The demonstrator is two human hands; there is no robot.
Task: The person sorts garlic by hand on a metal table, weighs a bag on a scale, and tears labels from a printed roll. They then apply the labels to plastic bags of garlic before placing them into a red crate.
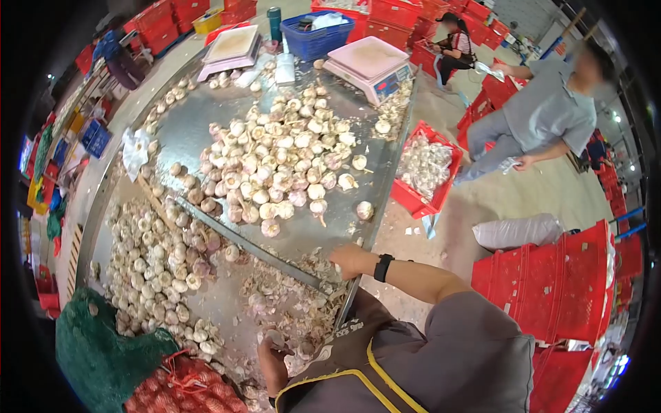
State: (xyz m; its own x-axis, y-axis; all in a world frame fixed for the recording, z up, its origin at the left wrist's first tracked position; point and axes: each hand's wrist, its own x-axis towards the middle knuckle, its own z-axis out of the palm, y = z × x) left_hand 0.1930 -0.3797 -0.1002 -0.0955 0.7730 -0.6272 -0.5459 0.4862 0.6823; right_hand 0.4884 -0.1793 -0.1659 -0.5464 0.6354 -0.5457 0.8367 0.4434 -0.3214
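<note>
Metal table (186, 131) seen from the near right corner, where the person wearing the camera stands in a grey top and a yellow-edged apron.

Right hand (350, 260), with a black watch (383, 267) on the wrist: it lies at the table's right edge, just beside the near end of the bar (241, 241) that crosses the top. The fingers are curled downward, and it cannot be told whether they grip anything.

Left hand (272, 361): it is low at the near edge, close to the apron and among the skins (289, 296). The fingers bend inward around something pale, which is too blurred to name.

The skins, mixed with a few bulbs, cover the table between the two hands. The near heap (158, 261) of garlic lies to their left, on the same side of the bar. The far heap (282, 165) lies beyond the bar.

At the far end stand two scales (368, 62) (231, 45) and a blue basket (317, 34). A green net (96, 351) and a red sack (186, 389) of garlic sit at the near left corner.

On the floor to the right are a red crate (413, 203) of garlic, a white sack (516, 230) and stacked crates (551, 282). A co-worker (544, 110) in grey walks past them, and a seated person (454, 45) is farther back.
</note>
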